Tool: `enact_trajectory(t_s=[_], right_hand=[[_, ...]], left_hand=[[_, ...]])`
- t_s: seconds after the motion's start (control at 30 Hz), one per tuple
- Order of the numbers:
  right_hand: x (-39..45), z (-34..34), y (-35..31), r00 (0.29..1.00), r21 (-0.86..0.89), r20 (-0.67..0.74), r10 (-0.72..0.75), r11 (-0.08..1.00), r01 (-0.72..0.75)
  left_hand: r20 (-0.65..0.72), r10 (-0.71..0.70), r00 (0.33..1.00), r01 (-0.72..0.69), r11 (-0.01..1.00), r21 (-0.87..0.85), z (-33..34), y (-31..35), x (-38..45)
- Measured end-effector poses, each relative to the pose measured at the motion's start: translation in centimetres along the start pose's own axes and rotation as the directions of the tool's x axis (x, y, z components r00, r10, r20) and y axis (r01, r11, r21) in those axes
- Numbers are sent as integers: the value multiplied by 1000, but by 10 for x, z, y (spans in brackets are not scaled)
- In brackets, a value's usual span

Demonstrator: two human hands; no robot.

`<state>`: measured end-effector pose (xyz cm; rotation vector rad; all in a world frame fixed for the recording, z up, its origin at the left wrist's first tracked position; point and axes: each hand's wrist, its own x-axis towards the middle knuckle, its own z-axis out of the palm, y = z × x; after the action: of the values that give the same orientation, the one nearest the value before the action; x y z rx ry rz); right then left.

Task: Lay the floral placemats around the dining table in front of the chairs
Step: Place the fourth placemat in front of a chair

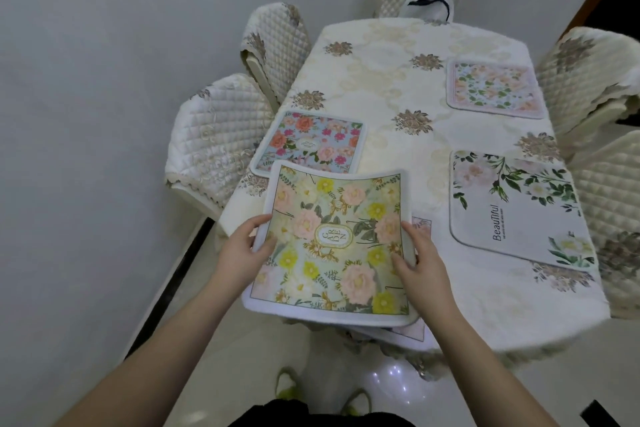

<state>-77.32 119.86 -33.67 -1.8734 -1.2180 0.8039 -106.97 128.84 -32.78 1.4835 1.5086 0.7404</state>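
Two bare hands hold one floral mat above the near end of a dining table, seen from a head camera looking down. That yellow mat [332,246], printed with yellow and peach flowers, carries an oval label reading "GARDEN" at its centre. Its far edge curls upward, and its near edge overhangs the table end. Left hand [242,248] pinches the mat's left edge, thumb on top. Right hand [420,253] grips the right edge, fingers curled over the printed face. Beneath it, a corner of another pale mat [420,224] peeks out. Three more mats lie flat on the cream tablecloth [388,87], which is woven with brown flower clusters. On the left sits a blue mat [311,142] with pink and orange flowers and a small oval label too small to read. On the right sits a white mat [516,208] with green leaves and the word "Beautiful"; smaller print below it is unreadable. Farther back on the right lies a pink mat [491,88]. Quilted cream chairs [214,135] stand around the table against a plain white wall [104,45]. Glossy pale floor [263,350] shows below.
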Motion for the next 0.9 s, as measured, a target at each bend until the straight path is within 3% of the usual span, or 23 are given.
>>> enact_trajectory(t_s=[0.13, 0.3, 0.73, 0.9], right_hand=[[1, 25, -36, 995, -113, 67, -76, 990, 83], [-9, 63, -81, 990, -113, 94, -103, 987, 114], [-54, 214, -202, 976, -26, 119, -185, 982, 189], [-58, 245, -223, 975, 25, 126, -184, 983, 182]], left_hand=[[-67, 27, 997, -25, 999, 19, -40, -7, -8], [-133, 78, 988, -71, 996, 53, -100, -23, -11], [-236, -56, 970, 5, 977, -212, -293, -98, -50], [-276, -76, 958, 17, 978, -210, -335, -110, -54]])
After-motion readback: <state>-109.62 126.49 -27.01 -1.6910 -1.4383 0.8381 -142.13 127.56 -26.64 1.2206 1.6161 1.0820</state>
